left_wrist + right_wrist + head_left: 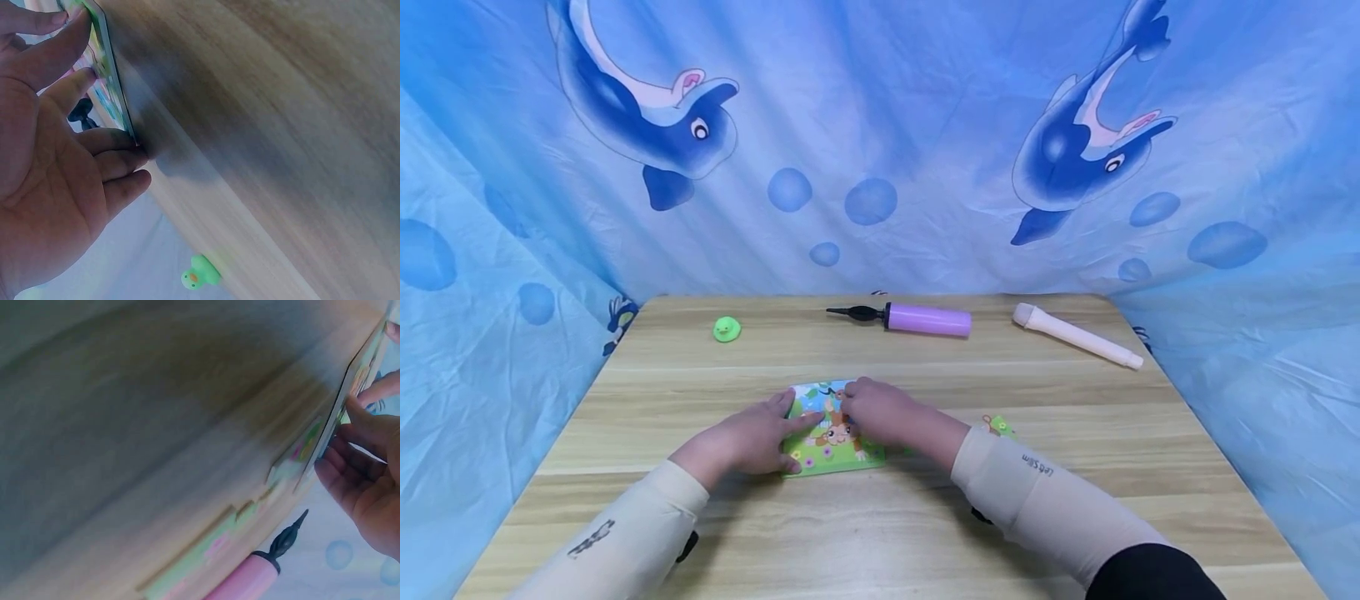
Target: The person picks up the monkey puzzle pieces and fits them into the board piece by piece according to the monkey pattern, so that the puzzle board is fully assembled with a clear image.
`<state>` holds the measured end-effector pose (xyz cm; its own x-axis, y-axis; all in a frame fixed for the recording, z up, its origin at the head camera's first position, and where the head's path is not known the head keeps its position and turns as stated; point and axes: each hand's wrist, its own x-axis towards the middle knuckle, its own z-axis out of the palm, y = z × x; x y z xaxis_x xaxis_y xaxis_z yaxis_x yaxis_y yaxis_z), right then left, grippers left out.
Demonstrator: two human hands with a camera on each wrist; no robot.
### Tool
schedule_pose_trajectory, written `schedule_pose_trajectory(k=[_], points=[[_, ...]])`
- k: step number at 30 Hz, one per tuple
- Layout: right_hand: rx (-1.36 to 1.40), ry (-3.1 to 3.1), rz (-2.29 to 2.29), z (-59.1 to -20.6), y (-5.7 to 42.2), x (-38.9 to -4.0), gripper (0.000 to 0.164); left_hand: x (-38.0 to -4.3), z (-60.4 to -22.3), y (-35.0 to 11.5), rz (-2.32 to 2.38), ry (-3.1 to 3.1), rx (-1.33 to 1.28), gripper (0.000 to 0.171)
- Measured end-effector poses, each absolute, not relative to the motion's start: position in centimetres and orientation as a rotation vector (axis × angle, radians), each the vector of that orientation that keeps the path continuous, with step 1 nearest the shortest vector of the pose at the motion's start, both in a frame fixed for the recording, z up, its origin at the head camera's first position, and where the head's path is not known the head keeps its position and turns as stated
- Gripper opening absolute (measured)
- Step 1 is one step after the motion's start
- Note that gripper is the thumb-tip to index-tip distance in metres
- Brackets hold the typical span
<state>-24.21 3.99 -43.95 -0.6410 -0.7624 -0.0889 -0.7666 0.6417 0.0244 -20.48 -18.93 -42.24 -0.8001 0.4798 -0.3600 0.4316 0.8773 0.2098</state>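
A monkey picture puzzle (838, 458) lies flat on the table, its green and blue face partly covered by both hands. My left hand (756, 437) rests along its left edge with fingers spread; the index finger reaches over the picture. In the left wrist view, the fingertips (89, 74) touch the board's face and side. My right hand (880, 412) is over the upper right part, thumb and fingers bent down onto the board. I cannot tell whether a piece is between them. Loose puzzle pieces (1000, 427) lie to the right, partly behind the right forearm.
At the back of the wooden table (850, 542) are a green toy duck (726, 329), a purple hand pump (928, 320) with a black nozzle, and a pale microphone-shaped stick (1078, 336). A blue dolphin-print curtain (925, 108) encloses the far side and both flanks.
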Motion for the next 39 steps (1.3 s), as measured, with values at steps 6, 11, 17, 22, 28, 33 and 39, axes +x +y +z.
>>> schedule_pose_trajectory(k=[6,11,17,22,28,33,39], points=[[-1.364,2.701,0.169,-43.2,5.0,-23.7,0.020,-20.5,-42.2,-19.0,0.151,2.644,0.678,0.074],[-1.408,2.632,0.303,-42.5,5.9,-22.5,0.034,-20.5,-42.2,-19.1,0.152,2.651,0.683,0.074],[-1.223,2.572,0.027,-41.8,7.4,-21.7,0.048,-20.6,-42.2,-19.1,0.162,2.660,0.687,0.078],[-1.099,2.671,-0.186,-41.7,10.0,-22.4,0.058,-20.5,-42.6,-19.2,0.195,2.675,0.709,0.091],[-0.993,2.777,-0.019,-41.8,12.3,-21.8,0.070,-20.4,-42.7,-19.4,0.240,2.697,0.659,0.101],[-1.001,2.786,0.049,-42.5,12.9,-21.2,0.041,-20.4,-42.7,-19.5,0.253,2.707,0.637,0.098],[-1.022,2.795,-0.043,-42.9,13.1,-21.1,0.030,-20.6,-42.8,-19.7,0.250,2.705,0.647,0.096]])
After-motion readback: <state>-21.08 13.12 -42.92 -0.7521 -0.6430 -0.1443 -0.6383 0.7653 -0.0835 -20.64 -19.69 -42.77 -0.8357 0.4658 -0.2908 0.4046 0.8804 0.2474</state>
